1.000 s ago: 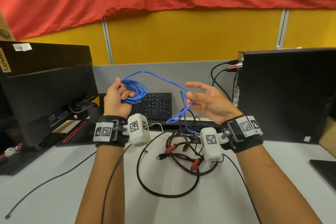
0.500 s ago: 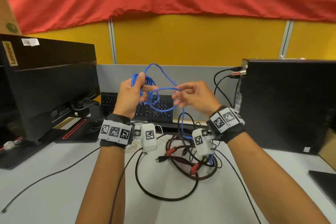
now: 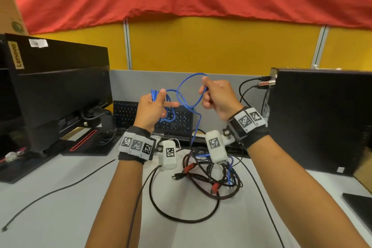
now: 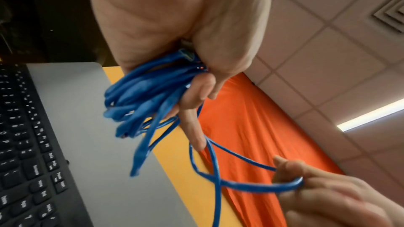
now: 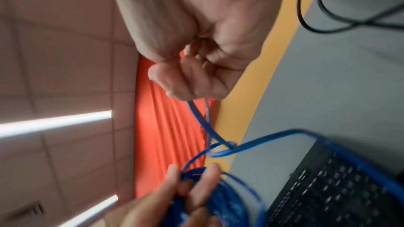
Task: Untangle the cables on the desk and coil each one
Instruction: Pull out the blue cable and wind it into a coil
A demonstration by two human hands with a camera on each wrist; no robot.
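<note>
Counting from the biggest things down, I see one grey desk [image 3: 60,217], two black computer towers, one at my far left [image 3: 56,90] and one at my right [image 3: 322,119], one black keyboard [image 3: 181,121] against the grey divider, and one tangled heap of dark cables [image 3: 209,183] lying on the desk beneath my wrists, with red plugs showing in it; how many separate cables make up that heap I cannot tell. A single thin black lead [image 3: 50,193] trails off across the desk to the left, apart from the heap. The one blue cable [image 3: 189,94] is the thing I have in the air: thin, bright blue, round-jacketed, several turns of it already gathered into a bunch, a loose loop arching between my hands above the keyboard, and its tail dropping straight down into the heap. My left hand [image 3: 151,110] is closed round the gathered bunch, fingers curled through the turns with the forefinger sticking out toward the right. My right hand [image 3: 217,96] is raised just beside it, pinching the free loop between thumb and fingertips [image 4: 290,167], the remaining fingers curled in.
</note>
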